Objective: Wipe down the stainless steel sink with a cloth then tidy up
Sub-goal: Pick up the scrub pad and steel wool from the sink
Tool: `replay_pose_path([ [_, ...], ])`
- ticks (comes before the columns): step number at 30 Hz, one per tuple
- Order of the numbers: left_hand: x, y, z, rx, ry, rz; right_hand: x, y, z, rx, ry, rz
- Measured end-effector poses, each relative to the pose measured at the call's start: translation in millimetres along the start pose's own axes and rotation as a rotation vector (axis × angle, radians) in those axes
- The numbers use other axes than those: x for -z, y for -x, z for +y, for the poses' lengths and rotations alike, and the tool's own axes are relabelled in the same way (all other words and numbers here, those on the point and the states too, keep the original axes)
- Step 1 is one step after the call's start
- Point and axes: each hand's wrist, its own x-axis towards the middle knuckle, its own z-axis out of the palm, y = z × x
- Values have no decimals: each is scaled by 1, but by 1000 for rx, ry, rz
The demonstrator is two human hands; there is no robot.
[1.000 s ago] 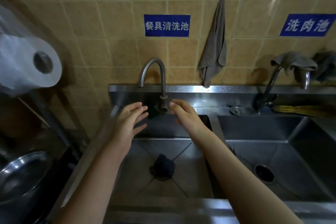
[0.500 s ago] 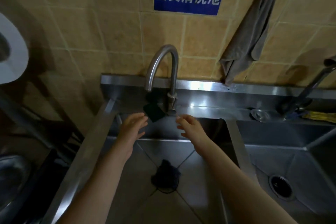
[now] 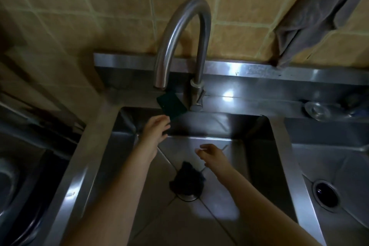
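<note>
Sink (image 3: 85, 156) holds dark cloth (image 3: 187, 177); left hand (image 3: 155, 130) and right hand (image 3: 213, 156) hover released above.

Single head-worn wide-angle view, close above the sink (image 3: 279, 146), looking steeply down and forward, facing the tiled wall (image 3: 99, 16), faucet (image 3: 179, 46) near frame centre

Around the cloth (image 3: 186, 177) the sink (image 3: 79, 175) floor lies open; the faucet (image 3: 185, 32) overhangs its back.

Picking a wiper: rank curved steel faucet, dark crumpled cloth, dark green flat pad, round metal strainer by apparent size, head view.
Curved steel faucet
Dark crumpled cloth and dark green flat pad: too alike to rank
Round metal strainer
</note>
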Motion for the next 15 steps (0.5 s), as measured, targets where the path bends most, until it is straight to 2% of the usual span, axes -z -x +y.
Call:
replay_pose_path([
  [6, -3, -17, -31, 8, 10, 13, -25, -35, 58, -161, 173, -67],
  [11, 2, -22, -69, 8, 13, 70, -40, -54, 102, -149, 343, -117],
  [15, 7, -25, -88, 45, 56, 106, -51, -61, 128, -61, 518, -33],
])
